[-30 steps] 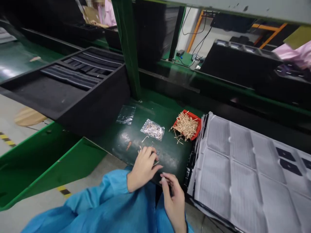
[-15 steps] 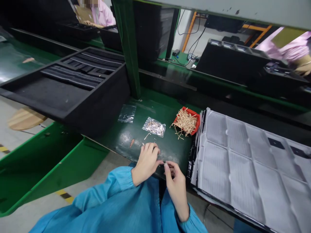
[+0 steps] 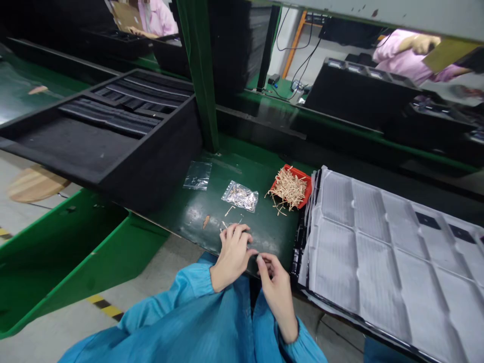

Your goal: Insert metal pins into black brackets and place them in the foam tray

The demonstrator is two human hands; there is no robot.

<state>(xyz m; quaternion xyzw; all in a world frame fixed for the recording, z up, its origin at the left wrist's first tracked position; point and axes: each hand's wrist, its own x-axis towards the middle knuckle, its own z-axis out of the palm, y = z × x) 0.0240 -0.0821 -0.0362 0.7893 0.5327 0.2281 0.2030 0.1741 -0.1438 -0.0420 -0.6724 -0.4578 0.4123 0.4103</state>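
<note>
Head view: left hand point(image 3: 232, 253) resting fingers-down on dark green bench top point(image 3: 212, 201), over scattered small pale pins point(image 3: 229, 210); grasp not discernible. Right hand point(image 3: 275, 282) pinching something tiny, unclear. Beyond: clear plastic bag of pins point(image 3: 240, 196), red tray of tan sticks point(image 3: 290, 187).

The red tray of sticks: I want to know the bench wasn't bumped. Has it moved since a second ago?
No. The red tray lies against the corner of the white sheets, as before; only the camera shifted.

Bag point(image 3: 240, 196) between pouch point(image 3: 197, 175) and tray point(image 3: 293, 186) — hands nearer.
</note>
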